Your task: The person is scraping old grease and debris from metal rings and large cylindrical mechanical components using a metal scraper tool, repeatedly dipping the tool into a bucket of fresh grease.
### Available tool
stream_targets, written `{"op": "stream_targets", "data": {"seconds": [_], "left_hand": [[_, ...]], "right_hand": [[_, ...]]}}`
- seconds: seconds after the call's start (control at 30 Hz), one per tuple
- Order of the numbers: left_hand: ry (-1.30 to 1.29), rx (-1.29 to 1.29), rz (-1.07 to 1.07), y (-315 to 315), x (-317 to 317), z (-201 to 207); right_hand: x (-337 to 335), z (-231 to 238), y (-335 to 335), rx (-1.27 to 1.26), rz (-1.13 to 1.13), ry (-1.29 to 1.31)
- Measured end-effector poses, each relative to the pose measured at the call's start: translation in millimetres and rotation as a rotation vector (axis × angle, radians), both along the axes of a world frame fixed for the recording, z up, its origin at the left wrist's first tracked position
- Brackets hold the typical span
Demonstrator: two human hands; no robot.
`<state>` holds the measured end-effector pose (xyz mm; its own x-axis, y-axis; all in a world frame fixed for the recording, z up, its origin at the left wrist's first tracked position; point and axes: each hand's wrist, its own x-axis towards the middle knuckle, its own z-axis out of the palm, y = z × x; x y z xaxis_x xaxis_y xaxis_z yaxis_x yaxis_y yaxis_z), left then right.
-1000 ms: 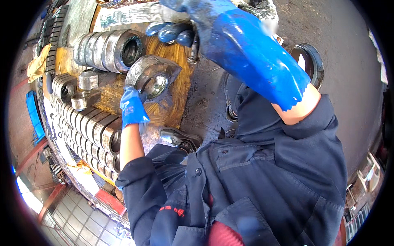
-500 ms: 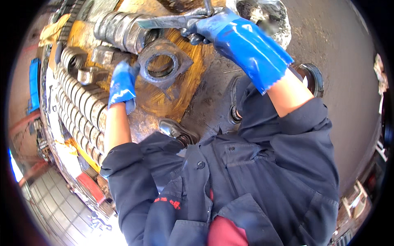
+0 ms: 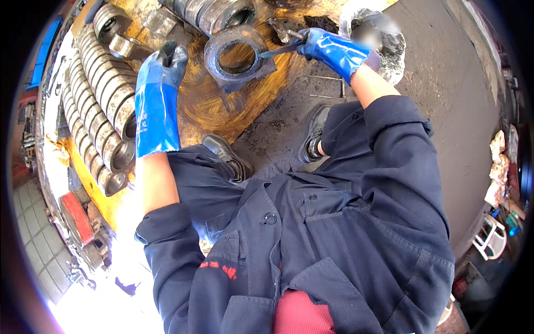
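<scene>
My right hand (image 3: 322,45), in a blue rubber glove, grips a dark, flat, blade-like bar (image 3: 280,51). The bar points left, its tip at the right rim of a thick, greasy metal ring (image 3: 213,62). Under the ring, an angular plate or sheet sticks out at the lower right. My left hand (image 3: 162,68), gloved the same way, is left of the ring and apart from it. Its blackened fingers are curled together, and whatever they may hold is hidden.
Rows of metal rings (image 3: 105,100) lie along the left, and more stacked rings (image 3: 214,15) at the top. Near them are a block-like metal piece (image 3: 159,22) and a short collar (image 3: 127,45). A plastic-wrapped container (image 3: 394,58) stands right of my right hand. A wire frame (image 3: 328,87) lies on the dark floor.
My right hand has moved down and right in the picture, and the bar's tip now meets the ring's rim. My left hand has moved up, away from the ring. The view has shifted.
</scene>
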<state>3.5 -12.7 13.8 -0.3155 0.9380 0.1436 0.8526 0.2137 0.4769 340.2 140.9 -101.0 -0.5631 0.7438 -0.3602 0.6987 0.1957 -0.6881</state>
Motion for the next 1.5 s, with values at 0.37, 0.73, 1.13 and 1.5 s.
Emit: {"op": "stream_targets", "data": {"seconds": [0.37, 0.73, 1.13, 1.5], "left_hand": [[-0.124, -0.108, -0.011, -2.1, -47.0, -15.0], [0.000, -0.167, 0.039, -13.0, -87.0, -32.7], [0.299, -0.394, 0.115, -3.2, -24.7, 18.4], [0.305, -0.232, 0.121, -19.3, -50.6, 3.9]], "right_hand": [[38.2, -122.4, 19.2, -0.390, -0.218, 0.146], [-58.2, -141.4, -52.3, -0.482, -0.237, 0.310], [0.0, -25.5, -16.9, -0.340, -0.536, 0.349], [-105.5, 11.5, -37.3, -0.209, -0.366, 0.216]]}}
